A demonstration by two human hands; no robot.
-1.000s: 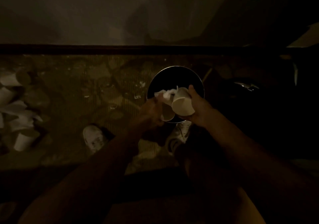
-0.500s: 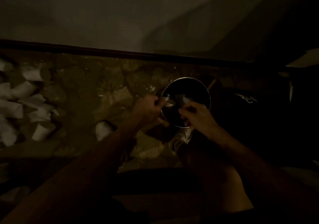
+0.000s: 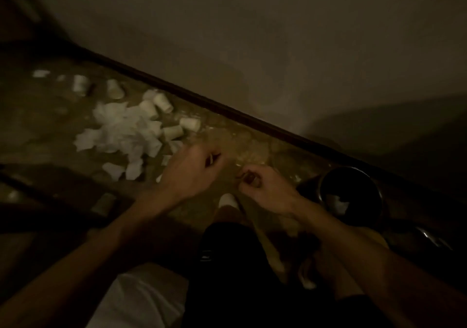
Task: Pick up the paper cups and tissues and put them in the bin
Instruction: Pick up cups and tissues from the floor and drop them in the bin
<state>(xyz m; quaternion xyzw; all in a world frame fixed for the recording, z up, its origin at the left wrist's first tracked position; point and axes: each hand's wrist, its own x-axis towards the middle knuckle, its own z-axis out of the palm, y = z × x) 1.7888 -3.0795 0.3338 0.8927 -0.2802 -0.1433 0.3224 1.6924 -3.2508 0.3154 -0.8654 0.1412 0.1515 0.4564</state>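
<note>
Litter, uncollected: paper cups (image 3: 173, 132) on their sides and a heap of tissues (image 3: 123, 133) lay well to the left of the bin (image 3: 348, 168), along the same skirting board (image 3: 227, 109) the bin stood against. Left hand (image 3: 192, 173) hung between bin and heap, fingers loosely curled, nothing seen in it. Right hand (image 3: 267, 193) hung just left of the bin, fingers clenched under, also with nothing showing. A white scrap (image 3: 337, 205) lay inside the bin. Hazards, as judged: the cups, being on their sides, could roll away from the bin at a clumsy touch. Loose tissues could slip out of an overfull handful and fall short of the bin. The bin sat close to the right forearm and to a shoe (image 3: 227, 199), so a careless swing or step might tip it. The poor light could leave small pieces overlooked far from the bin. Not determinable: how deep or how full the bin was, its inside being nearly black; whether more cups lay under the tissues; what the pale smears farthest from the bin were, given the blur; whether the right fist hid some small scrap; and what the dark object (image 3: 429, 236) with a glint, below and right of the bin, might be.
</note>
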